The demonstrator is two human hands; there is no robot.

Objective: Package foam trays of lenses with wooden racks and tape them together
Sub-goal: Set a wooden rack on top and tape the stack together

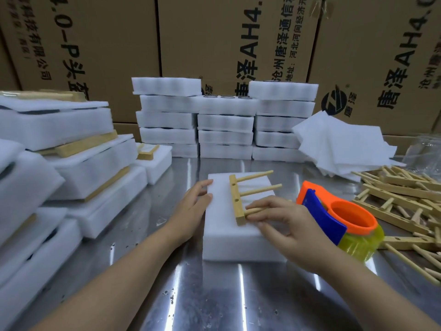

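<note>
Centre of bench: one white foam tray lies flat on the steel table, long side running away from the viewer. One wooden rack lies on top of it, far half, bar approx. lengthwise, three pegs pointing R; tips of the two far pegs reach the tray's R edge or just past it. L hand: fingers straight and together, pressed against the tray's L edge, nothing gripped. R hand: fingers nearly straight, laid along the nearest peg and pressing it onto the foam, thumb spread apart on the tray top; not clamped round anything. Tape dispenser, orange and blue w/ a yellowish roll, sits on the table just R of the tray, beside the R hand, not touched. Further R: loose heap of spare racks, overlapping at mixed angles. Behind that heap: fanned pile of thin white foam sheets, and clear plastic at the far R edge, type can't be told. Back of bench: three stacks of foam trays side by side, centre stack lower, lens rims just visible on its top tray. L side: finished bundles, foam w/ wooden bars on top, piled several high and tilted. Cardboard cartons w/ black print form the wall behind.
</note>
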